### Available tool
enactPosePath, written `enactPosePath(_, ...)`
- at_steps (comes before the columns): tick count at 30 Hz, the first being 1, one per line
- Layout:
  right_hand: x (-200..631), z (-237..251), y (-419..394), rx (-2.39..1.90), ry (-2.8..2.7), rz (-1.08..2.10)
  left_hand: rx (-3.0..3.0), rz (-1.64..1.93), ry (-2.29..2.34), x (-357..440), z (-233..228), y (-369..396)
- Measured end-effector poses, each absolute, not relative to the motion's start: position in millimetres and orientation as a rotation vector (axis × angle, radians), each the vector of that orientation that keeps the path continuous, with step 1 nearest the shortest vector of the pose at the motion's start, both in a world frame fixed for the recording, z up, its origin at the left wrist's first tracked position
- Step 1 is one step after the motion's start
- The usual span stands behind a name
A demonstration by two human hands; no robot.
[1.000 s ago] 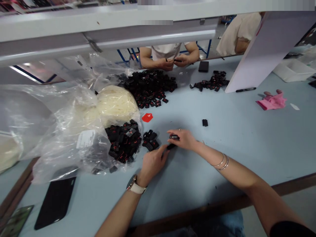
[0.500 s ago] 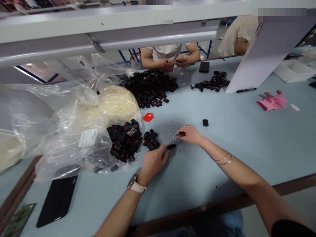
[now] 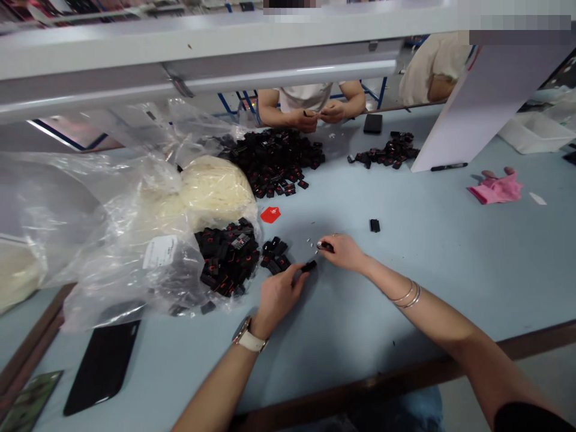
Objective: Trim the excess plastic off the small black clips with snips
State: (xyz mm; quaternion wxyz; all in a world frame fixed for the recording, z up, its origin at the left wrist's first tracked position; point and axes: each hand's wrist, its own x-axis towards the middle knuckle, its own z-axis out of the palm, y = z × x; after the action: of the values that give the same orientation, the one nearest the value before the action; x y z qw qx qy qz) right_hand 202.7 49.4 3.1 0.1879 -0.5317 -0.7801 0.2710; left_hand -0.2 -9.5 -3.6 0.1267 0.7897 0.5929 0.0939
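Head view. The left hand (image 3: 278,294) rests on the pale blue desk (image 3: 405,282), its fingertips pinching a small black part (image 3: 309,266). The right hand (image 3: 344,251), just beyond it, grips a second small dark piece (image 3: 324,246) between thumb and fingers; the two pieces lie near each other but apart. A small cluster of black parts (image 3: 274,255) sits just left of the hands, beside a clear plastic bag (image 3: 135,240) holding more. A red tag (image 3: 270,214) and a lone black part (image 3: 374,225) lie farther back. Across the desk, another person's hands (image 3: 319,113) work above a large black pile (image 3: 274,159).
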Motion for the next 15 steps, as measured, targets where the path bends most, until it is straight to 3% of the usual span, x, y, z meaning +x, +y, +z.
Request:
enactPosePath(8, 189, 1, 37, -1.24, -1.926, 1.189, 2.326, 0.353, 1.704, -3, -10, -7)
enactPosePath(15, 183, 3, 33, -1.205, -1.878, 1.356, 2.36, 0.358, 1.685, -3, -9, -8)
